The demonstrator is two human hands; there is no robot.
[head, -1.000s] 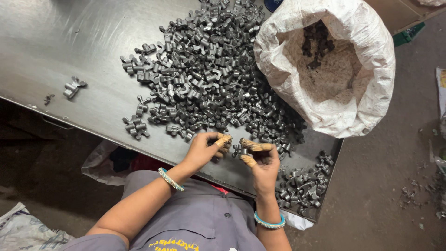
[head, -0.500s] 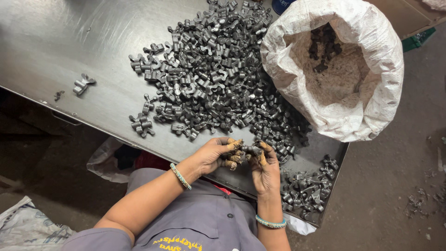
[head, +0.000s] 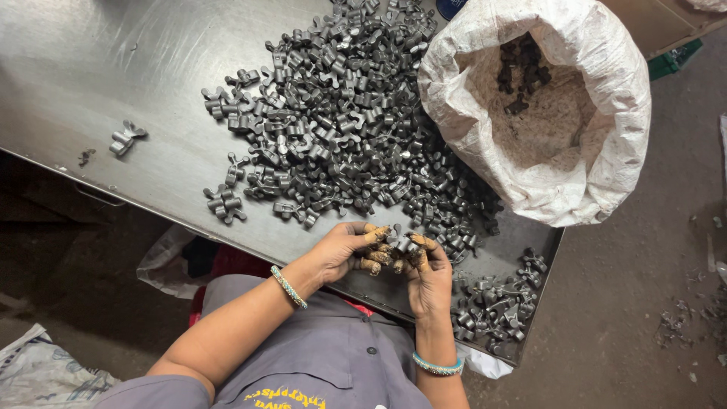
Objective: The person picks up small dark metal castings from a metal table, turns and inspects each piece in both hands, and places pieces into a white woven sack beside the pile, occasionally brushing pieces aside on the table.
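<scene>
- Both hands meet at the near edge of the worktop (head: 91,91), at about 6 o'clock from the big heap of metal parts (head: 341,113).
- The left hand (head: 341,254) is curled, fingertips closed on a small grey metal part (head: 399,244); the right hand (head: 428,276) is cupped against it, fingers folded onto the same part.
- That part sits right over the worktop's edge, so one slip from those grimy fingers and I judge it drops to the floor (head: 651,303) or into the lap.
- The heap spills close to the edge at 5 o'clock, beside the smaller pile (head: 496,303); a nudge from the right wrist could push pieces off.
- The white sack (head: 598,151) leans at 2 o'clock with its mouth open and a few dark pieces inside; it looks slack and could sag or tip.
- Two stray parts (head: 125,138) lie well apart at 9 o'clock, easy to overlook.
</scene>
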